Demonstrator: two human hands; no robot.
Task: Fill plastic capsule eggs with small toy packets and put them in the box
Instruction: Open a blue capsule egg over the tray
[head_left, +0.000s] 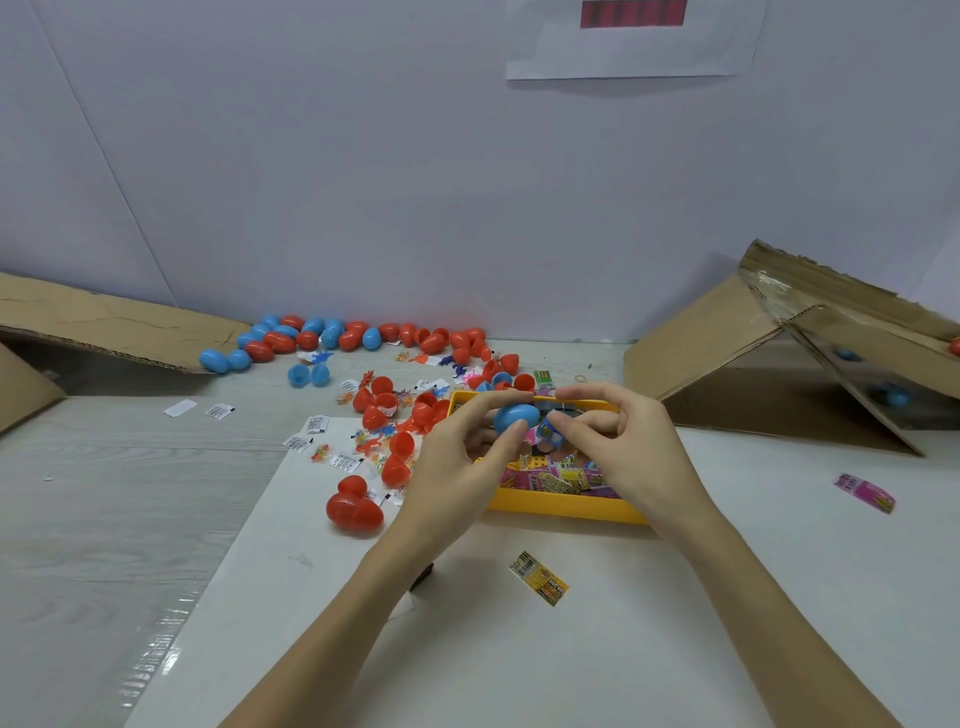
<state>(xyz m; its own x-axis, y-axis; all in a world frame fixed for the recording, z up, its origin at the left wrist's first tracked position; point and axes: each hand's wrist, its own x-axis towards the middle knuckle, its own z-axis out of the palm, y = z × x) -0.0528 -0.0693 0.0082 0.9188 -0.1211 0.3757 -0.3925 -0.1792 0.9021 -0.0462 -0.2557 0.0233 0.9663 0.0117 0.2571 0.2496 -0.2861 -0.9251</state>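
My left hand holds a blue capsule egg half between thumb and fingers, above the yellow tray. My right hand pinches a small blue toy packet right beside the egg's opening. The tray holds several pink and yellow toy packets. Red egg halves and small clear toy bags lie left of the tray. A row of closed red and blue eggs runs along the back wall.
A tipped cardboard box at the right has blue eggs inside. Another cardboard box lies at the left. A red open egg sits near my left wrist. Loose packets lie in front and at the right.
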